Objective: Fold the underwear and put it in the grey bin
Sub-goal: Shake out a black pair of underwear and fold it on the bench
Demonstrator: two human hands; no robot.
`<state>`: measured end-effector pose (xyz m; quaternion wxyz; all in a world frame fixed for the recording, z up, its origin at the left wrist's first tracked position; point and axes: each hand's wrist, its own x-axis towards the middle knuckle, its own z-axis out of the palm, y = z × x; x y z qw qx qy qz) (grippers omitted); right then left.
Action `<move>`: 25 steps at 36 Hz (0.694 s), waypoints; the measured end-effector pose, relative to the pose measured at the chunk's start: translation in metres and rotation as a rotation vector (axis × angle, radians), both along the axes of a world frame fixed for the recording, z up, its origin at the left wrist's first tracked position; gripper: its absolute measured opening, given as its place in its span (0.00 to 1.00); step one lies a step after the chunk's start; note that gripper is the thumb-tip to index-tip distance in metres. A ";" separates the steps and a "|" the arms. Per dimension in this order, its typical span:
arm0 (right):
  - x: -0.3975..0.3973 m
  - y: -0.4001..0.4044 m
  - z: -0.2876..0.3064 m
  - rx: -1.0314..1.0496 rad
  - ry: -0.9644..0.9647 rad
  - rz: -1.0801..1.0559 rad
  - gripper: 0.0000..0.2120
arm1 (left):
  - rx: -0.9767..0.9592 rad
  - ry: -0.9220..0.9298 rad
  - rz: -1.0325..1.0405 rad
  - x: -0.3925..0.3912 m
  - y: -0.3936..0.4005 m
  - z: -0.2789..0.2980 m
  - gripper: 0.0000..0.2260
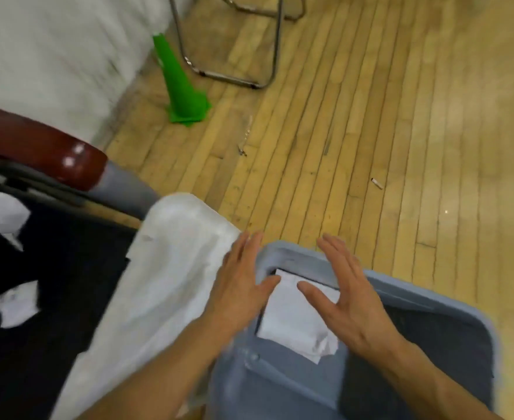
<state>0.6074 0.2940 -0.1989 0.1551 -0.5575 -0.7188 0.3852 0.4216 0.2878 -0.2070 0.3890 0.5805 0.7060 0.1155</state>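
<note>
Item one: folded white underwear [295, 322], which we find lying inside the grey bin [449, 310], near its far left corner. Item two: left hand [240, 286], fingers straight and spread, over the bin's left rim, its grip holding nothing. Item three: right hand [352, 295], likewise flat and spread above the underwear, thumb pointing toward the left hand; we cannot tell whether it touches the cloth. Item four: white cloth [165, 268] draped beside the bin. Item five: green cone [180, 83] standing on the wooden floor [371, 131], near a metal chair frame [231, 77].
</note>
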 end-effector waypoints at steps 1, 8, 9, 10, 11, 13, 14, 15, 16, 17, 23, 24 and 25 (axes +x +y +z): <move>-0.016 0.011 0.038 0.017 0.030 0.034 0.31 | 0.064 -0.032 0.064 -0.019 0.007 0.043 0.35; -0.173 0.039 0.198 0.126 0.164 0.265 0.26 | 0.285 0.098 0.368 -0.160 -0.002 0.194 0.34; -0.212 0.032 0.208 0.115 0.197 0.309 0.23 | 0.293 0.128 0.418 -0.193 -0.019 0.202 0.34; -0.218 0.030 0.211 0.112 0.210 0.314 0.22 | 0.290 0.146 0.430 -0.195 -0.019 0.202 0.33; -0.242 0.022 0.212 0.120 0.210 0.343 0.22 | 0.283 0.167 0.460 -0.216 -0.032 0.202 0.33; -0.285 0.001 0.200 0.102 0.187 0.419 0.23 | 0.259 0.191 0.539 -0.256 -0.065 0.192 0.32; -0.310 -0.013 0.191 0.064 0.174 0.457 0.22 | 0.241 0.208 0.586 -0.280 -0.086 0.184 0.32; -0.320 -0.021 0.185 0.035 0.154 0.477 0.21 | 0.224 0.239 0.618 -0.291 -0.097 0.180 0.31; -0.341 -0.032 0.176 0.000 0.129 0.510 0.20 | 0.207 0.272 0.661 -0.312 -0.117 0.173 0.30; -0.363 -0.042 0.164 -0.022 0.111 0.531 0.19 | 0.202 0.320 0.689 -0.332 -0.134 0.166 0.30; -0.482 -0.096 0.124 -0.183 0.005 0.581 0.23 | 0.196 0.597 0.622 -0.428 -0.210 0.125 0.38; -0.500 -0.104 0.123 -0.197 0.007 0.594 0.26 | 0.207 0.591 0.664 -0.442 -0.215 0.120 0.37; -0.511 -0.109 0.123 -0.199 0.003 0.592 0.28 | 0.223 0.566 0.690 -0.450 -0.218 0.116 0.36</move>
